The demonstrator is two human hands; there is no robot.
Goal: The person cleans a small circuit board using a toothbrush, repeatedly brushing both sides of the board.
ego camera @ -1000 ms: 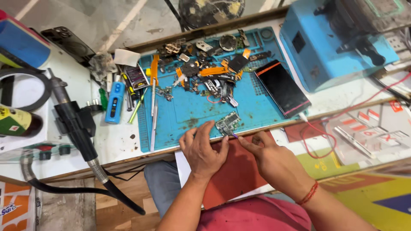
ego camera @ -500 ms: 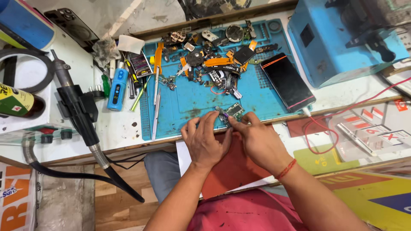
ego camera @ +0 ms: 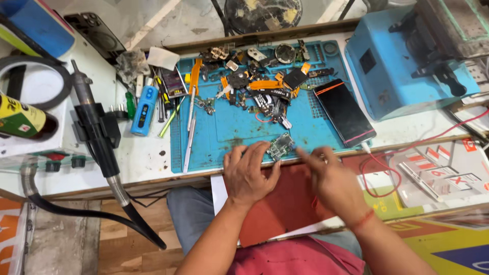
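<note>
Where the bench (ego camera: 142,163) runs out at its left edge, a yellow and green spray can (ego camera: 23,118) lies on its side beside a black ring of tape (ego camera: 30,81), and a black hot-air gun (ego camera: 99,135) rests nozzle-down over the front edge, its hose trailing toward the floor. Just right of it, near the left edge of the blue work mat (ego camera: 239,127), lie a blue pen-shaped tester (ego camera: 142,109), screwdrivers and a pair of steel tweezers (ego camera: 189,137). Along the back edge of the mat sits a heap of small phone parts (ego camera: 260,84), orange flex cables and metal shields mixed together.

At the front edge of the mat, about its middle, the left hand (ego camera: 249,175) lies palm down, its fingertips curled and pinching the near side of a small green circuit board (ego camera: 281,146), which is tilted slightly and rests on the mat. The right hand (ego camera: 331,181) is just beside it, blurred; its fingers are drawn together toward the board's right corner, but I cannot tell whether they grip it or some fine tool.

Further right, a dark phone (ego camera: 345,112) lies slanted on the mat's right edge. Beyond it, at the bench's back right corner, stands a blue machine (ego camera: 402,66), and a thin red wire (ego camera: 387,173) loops over the front right edge.
</note>
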